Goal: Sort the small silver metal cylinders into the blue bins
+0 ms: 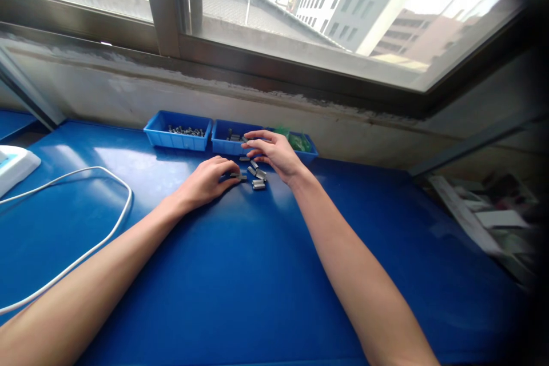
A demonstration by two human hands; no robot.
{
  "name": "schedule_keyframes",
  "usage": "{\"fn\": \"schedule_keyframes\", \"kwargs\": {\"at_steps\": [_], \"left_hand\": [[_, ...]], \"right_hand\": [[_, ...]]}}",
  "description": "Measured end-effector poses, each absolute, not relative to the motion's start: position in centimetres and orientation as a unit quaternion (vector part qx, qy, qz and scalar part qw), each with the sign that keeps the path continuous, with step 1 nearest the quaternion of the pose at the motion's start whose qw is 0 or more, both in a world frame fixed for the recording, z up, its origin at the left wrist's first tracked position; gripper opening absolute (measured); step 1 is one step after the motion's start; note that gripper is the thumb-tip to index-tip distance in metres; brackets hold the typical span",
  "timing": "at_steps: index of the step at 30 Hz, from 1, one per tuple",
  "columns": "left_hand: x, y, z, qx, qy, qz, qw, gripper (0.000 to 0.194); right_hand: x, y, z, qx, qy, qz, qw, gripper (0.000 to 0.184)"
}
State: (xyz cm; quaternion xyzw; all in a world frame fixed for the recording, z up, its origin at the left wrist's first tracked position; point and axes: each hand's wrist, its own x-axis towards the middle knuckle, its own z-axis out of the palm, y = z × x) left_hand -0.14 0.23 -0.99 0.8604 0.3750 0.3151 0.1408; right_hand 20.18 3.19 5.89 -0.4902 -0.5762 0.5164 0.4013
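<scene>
My left hand (pixel 213 178) rests on the blue tabletop, its fingers and thumb closed around small dark metal pieces (pixel 241 178) whose ends stick out past the fingertips. To the right of it, several short metal pieces (pixel 258 184) lie in a loose group. Above that group hovers my right hand (pixel 274 151), fingers spread, at the front of the middle blue bin (pixel 225 146). Similar pieces (pixel 234 137) lie inside this bin. A dark piece shows between the right fingertips; whether they touch it, I cannot tell.
A left blue bin (pixel 175 140) holds many small metal parts. The right blue bin (pixel 306 156), partly hidden, contains green plastic (pixel 299 142). A white cable (pixel 124 211) curves across the left tabletop from a white device (pixel 17 166). Window frame and wall stand behind.
</scene>
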Motion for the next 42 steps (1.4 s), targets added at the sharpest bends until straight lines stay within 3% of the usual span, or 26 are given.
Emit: {"fn": "schedule_keyframes", "kwargs": {"at_steps": [12,19,31,42], "left_hand": [[0.0,-0.2,-0.1,0.777,0.462,0.406,0.135,0.024],[0.0,0.2,0.0,0.641,0.501,0.498,0.298,0.036],[-0.4,0.0,0.2,0.606,0.45,0.547,0.361,0.05],[0.0,-0.2,0.2,0.604,0.424,0.564,0.371,0.046]], "right_hand": [[20.4,3.2,5.5,-0.474,-0.596,0.519,0.388,0.026],[20.3,3.2,5.5,-0.482,-0.6,0.516,0.377,0.024],[19.9,2.7,5.4,-0.449,-0.642,0.535,0.316,0.039],[19.3,2.5,5.1,-0.425,-0.61,0.602,0.292,0.027]]}}
